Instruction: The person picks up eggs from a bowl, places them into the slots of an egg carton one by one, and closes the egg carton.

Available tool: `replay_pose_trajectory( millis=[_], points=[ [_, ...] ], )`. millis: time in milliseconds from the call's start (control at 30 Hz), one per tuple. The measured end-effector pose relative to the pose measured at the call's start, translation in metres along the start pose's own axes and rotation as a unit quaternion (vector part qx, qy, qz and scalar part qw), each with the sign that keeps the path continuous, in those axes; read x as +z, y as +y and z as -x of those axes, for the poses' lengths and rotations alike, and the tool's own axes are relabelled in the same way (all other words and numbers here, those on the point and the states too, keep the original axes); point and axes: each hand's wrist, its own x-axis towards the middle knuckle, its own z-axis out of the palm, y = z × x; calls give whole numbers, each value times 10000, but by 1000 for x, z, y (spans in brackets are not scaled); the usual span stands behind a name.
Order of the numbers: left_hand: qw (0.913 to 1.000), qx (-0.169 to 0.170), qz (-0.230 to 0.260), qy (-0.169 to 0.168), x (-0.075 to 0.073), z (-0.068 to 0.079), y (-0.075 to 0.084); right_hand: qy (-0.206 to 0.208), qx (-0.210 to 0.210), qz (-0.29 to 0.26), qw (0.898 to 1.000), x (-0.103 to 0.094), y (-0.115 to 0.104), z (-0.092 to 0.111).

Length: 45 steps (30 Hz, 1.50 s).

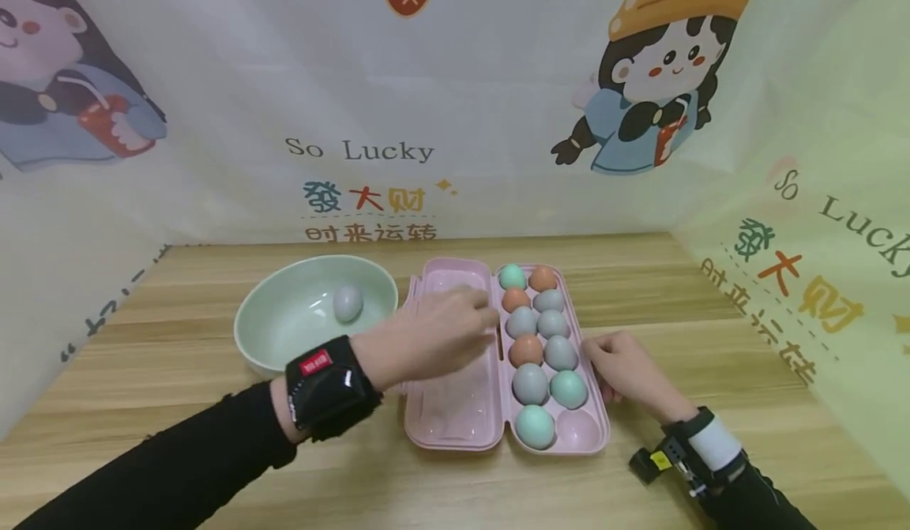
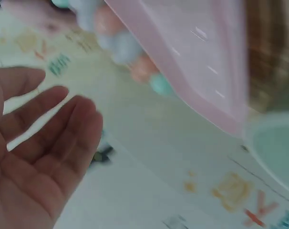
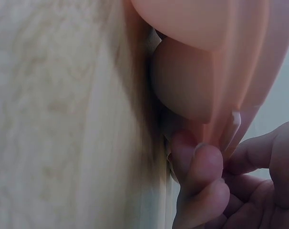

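A pink plastic egg box (image 1: 453, 415) lies unfolded on the table, its lid half to the left. Grey-blue, green and brown eggs sit in its right half, such as a green egg (image 1: 535, 426) at the near end; the cup (image 1: 578, 432) beside that one shows bare pink plastic. My left hand (image 1: 441, 336) hovers over the lid half, and the left wrist view shows its fingers (image 2: 82, 124) loosely bent with nothing in them. At the box's right edge, my right hand (image 1: 629, 368) pinches the rim between thumb and fingers.
Left of the box stands a pale green bowl (image 1: 277, 317) with one grey egg (image 1: 347, 304) in it. The wooden tabletop (image 1: 178, 317) is bordered by printed cloth walls (image 1: 498, 119) at the back and sides.
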Motion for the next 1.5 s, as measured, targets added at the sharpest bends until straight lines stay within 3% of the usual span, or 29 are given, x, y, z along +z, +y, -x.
replay_pose_trajectory(
  millis=[67,200,333,433,833,1100,1233,1500],
  points=[
    [9972,-672,42,324,-6,14,-23,-6,-58,24,10000,-1,0,-1],
    [9794,-1836,313,780,-3,44,-62,-38,-31,55,10000,-2,1,-1],
    [9620,-2633,471,545,7,70,-87,-3,67,106,9999,-1,3,-1],
    [9536,-2952,552,207,10,80,-100,27,85,159,9998,-1,5,-1],
    [9437,-3123,701,-832,13,83,-139,40,66,158,9998,0,6,-1],
    [9468,-2863,584,-1347,9,82,-145,8,39,123,9999,0,5,-3],
    [9465,-2734,657,-1586,3,80,-146,2,59,113,9999,-1,2,-2],
    [9429,-2647,359,-1990,-7,73,-141,-9,114,112,9999,-1,-1,1]
  ],
)
